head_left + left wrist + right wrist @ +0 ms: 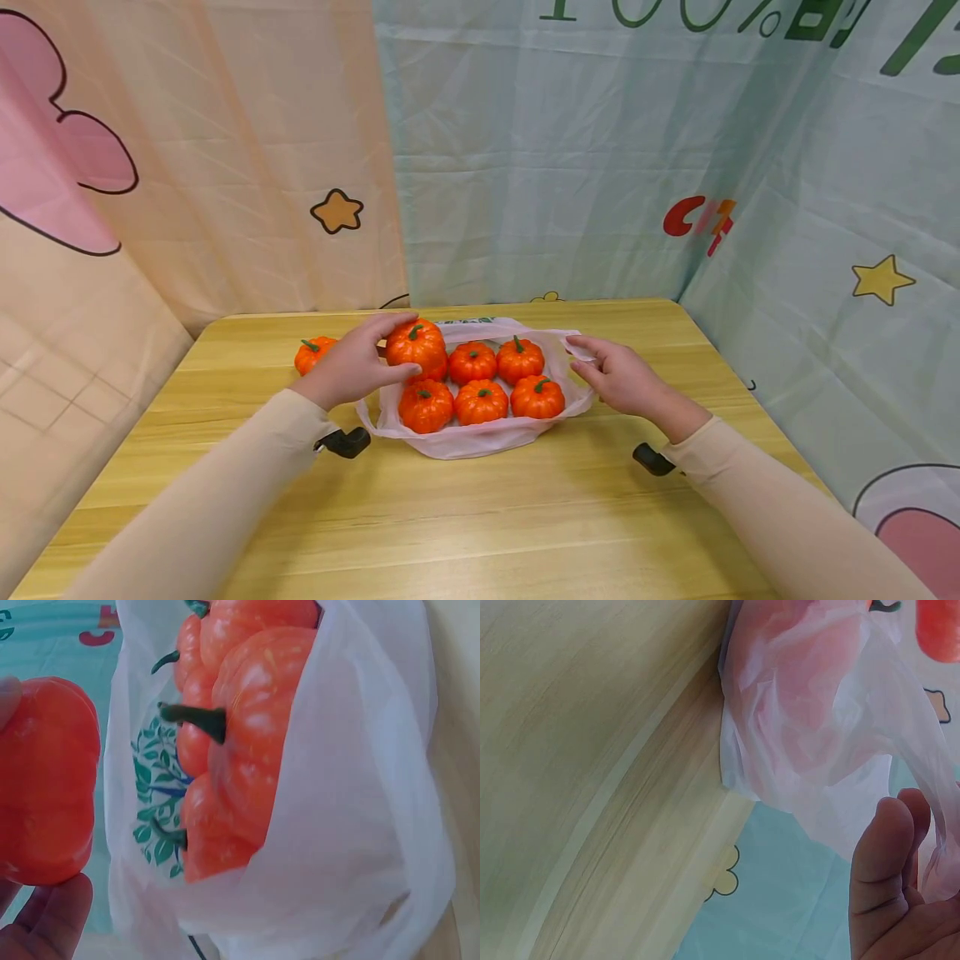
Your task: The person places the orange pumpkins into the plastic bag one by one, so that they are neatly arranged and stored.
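Observation:
In the head view my left hand grips an orange toy pumpkin with a short green stem, above the left side of a white plastic bag. Fingers and thumb are around the pumpkin's sides; in the left wrist view this pumpkin is beside the bag's opening. Several similar pumpkins sit inside the wide mouth of the bag. At the bag's right side, my right hand pinches its handle loop, and the right wrist view shows the stretched plastic running into the fingers.
Another orange pumpkin lies on the wooden table to the left of the bag, partly behind my left hand. Printed curtains hang along the back and sides of the table. Each wrist carries a small black camera mount.

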A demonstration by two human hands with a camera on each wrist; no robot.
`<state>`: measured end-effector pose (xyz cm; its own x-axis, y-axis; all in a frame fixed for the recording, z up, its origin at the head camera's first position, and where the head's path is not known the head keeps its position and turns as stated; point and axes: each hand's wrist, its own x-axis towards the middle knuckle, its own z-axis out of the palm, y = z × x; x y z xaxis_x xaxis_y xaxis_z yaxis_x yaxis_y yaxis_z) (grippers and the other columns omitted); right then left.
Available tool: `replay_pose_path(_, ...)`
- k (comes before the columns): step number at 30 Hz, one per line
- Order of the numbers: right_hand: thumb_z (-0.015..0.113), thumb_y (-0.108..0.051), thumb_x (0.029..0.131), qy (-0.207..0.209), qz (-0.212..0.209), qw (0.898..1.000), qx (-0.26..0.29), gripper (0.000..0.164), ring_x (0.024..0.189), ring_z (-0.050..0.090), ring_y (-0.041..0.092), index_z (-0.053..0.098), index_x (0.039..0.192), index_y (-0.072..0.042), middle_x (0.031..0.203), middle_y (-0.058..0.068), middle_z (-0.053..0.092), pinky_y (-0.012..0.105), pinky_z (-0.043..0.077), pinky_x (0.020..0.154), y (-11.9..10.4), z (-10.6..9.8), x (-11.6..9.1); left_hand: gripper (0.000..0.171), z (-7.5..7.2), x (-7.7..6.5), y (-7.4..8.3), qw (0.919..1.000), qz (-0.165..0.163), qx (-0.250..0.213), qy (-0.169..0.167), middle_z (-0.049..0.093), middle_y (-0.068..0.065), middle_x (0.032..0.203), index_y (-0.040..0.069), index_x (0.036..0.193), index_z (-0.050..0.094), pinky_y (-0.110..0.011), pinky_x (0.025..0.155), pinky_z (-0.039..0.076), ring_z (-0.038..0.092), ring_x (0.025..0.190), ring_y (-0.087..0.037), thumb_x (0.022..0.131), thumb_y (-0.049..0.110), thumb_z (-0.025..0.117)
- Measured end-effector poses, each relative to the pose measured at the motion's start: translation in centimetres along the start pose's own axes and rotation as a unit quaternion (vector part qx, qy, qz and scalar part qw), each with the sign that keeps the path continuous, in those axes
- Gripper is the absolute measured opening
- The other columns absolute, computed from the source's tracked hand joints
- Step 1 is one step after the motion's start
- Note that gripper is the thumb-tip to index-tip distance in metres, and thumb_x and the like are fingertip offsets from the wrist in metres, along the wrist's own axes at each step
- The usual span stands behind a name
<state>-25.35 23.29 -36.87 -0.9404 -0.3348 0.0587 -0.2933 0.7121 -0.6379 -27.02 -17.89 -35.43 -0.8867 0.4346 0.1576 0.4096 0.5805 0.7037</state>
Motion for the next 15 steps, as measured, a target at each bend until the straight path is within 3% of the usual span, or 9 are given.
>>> replay_pose_path(15,0.059,-0.016,0.108,-0.006,0.004,1.0,0.008,0.051,0.045,0.042,0.016,0.048,0.156,-0.003,0.056,-0.002,0.046,0.026,0.042,0.043,0.2,0.0,0.0,0.077,3.2,1.4,1.0,0.9987,-0.005,0.022,-0.046,0.046,-0.007,0.163,0.017,0.158,0.048,-0.055,0.122,0.043,0.05,0.145,-0.035,0.091,0.032,0.083)
